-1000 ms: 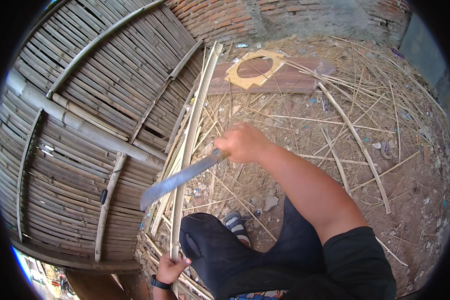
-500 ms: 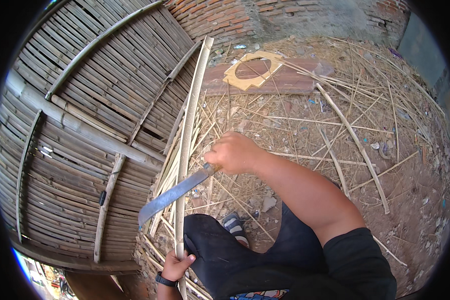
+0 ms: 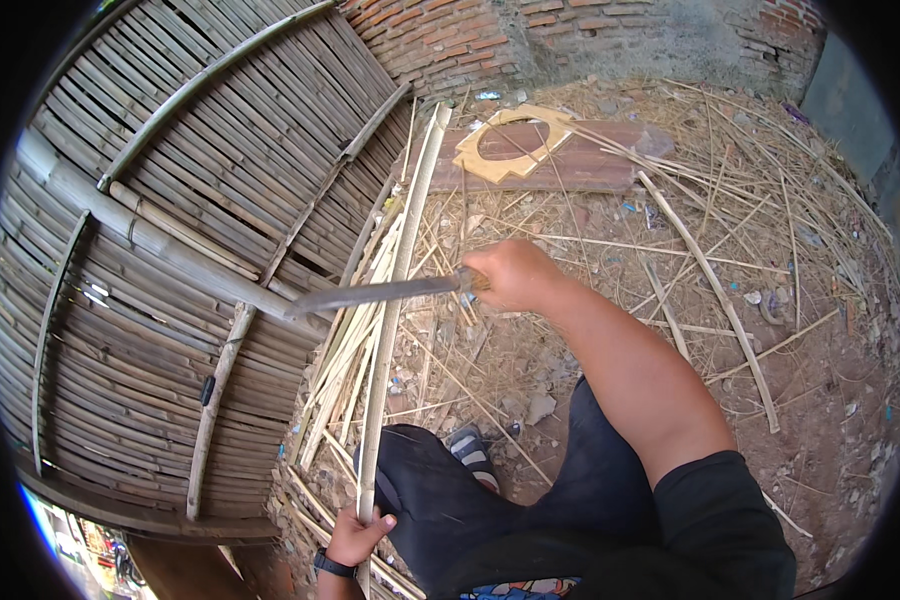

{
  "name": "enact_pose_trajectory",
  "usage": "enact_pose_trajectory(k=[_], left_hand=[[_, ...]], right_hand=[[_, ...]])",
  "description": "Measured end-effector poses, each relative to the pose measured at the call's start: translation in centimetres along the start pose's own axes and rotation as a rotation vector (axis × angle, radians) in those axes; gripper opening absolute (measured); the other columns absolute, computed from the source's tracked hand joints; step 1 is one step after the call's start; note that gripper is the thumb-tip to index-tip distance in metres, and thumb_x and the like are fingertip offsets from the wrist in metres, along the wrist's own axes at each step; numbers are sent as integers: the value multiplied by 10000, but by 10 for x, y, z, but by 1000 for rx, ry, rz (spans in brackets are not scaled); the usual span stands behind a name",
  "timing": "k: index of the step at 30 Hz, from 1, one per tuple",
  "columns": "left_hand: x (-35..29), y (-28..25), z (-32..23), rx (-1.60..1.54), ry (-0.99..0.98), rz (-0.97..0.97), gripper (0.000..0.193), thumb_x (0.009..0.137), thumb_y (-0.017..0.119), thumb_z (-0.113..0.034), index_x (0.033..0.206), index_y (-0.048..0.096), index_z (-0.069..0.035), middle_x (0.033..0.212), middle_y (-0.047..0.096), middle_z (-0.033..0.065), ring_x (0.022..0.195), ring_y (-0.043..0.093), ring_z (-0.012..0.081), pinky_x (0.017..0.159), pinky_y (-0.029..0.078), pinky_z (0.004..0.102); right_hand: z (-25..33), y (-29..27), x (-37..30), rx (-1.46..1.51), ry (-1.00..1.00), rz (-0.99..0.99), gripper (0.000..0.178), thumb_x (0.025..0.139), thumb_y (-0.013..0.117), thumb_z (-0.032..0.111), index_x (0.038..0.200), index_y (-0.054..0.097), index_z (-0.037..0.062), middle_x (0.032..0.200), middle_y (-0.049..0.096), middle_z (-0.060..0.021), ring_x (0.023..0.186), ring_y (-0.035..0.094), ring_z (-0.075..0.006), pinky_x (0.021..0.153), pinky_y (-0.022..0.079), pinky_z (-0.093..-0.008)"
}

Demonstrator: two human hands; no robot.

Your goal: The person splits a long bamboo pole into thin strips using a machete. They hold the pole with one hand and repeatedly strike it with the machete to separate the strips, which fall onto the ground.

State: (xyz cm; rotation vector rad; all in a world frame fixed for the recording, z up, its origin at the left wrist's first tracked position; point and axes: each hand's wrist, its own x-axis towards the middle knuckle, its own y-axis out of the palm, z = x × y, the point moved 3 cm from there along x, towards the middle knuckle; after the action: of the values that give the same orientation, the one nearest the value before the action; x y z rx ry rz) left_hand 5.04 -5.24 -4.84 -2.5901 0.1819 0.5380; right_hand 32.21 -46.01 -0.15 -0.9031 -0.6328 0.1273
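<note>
A long split bamboo strip (image 3: 398, 270) rises from beside my left knee toward the far wall, its hollow inner side showing. My left hand (image 3: 357, 537), with a dark band at the wrist, is closed round its near end, thumb on top. In my right hand (image 3: 515, 276) is the handle of a machete (image 3: 370, 293). Its long grey blade points left and lies across the bamboo strip in this view; whether it touches the strip I cannot tell.
Several pale bamboo strips (image 3: 342, 375) lie along the left, beside a bamboo slat wall (image 3: 160, 260). Ahead, a yellowish board with a round hole (image 3: 467, 163) rests on a brown sheet (image 3: 590, 172). Loose sticks (image 3: 710, 275) and straw litter the ground before a brick wall (image 3: 450, 40).
My right hand has moved up and to the right with the machete, whose blade has turned from slanting down-left to nearly level. The bamboo strip's far end has shifted slightly right and nearer.
</note>
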Motion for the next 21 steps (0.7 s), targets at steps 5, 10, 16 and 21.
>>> enact_pose_trajectory(k=[5,10,16,21], left_hand=[[1,5,-17,-43,10,-30,287,866,804,-112,762,536,-100,660,466,-94,596,400,29,548,351,224],[-4,-5,4,-72,49,11,271,863,807,-112,778,550,-98,658,460,-101,596,400,22,547,349,218],[-13,-9,10,-41,15,-50,267,866,809,-162,784,563,-97,656,457,-98,598,394,23,552,342,213],[1,8,-18,-37,16,-11,266,893,787,-185,781,561,-102,676,480,-95,621,412,28,562,356,227]], right_hand=[[66,18,1,-174,-441,45,129,775,749,184,829,636,154,726,666,-63,761,693,-276,697,551,-432],[18,3,5,-2,-119,11,139,765,747,157,811,619,131,745,669,-92,757,691,-297,698,548,-454],[-14,-19,-2,-95,135,-161,148,769,736,162,871,638,120,744,666,-94,766,691,-315,697,552,-460],[54,11,-1,-92,-324,8,126,760,750,145,793,629,153,684,649,-37,736,691,-243,727,549,-425]])
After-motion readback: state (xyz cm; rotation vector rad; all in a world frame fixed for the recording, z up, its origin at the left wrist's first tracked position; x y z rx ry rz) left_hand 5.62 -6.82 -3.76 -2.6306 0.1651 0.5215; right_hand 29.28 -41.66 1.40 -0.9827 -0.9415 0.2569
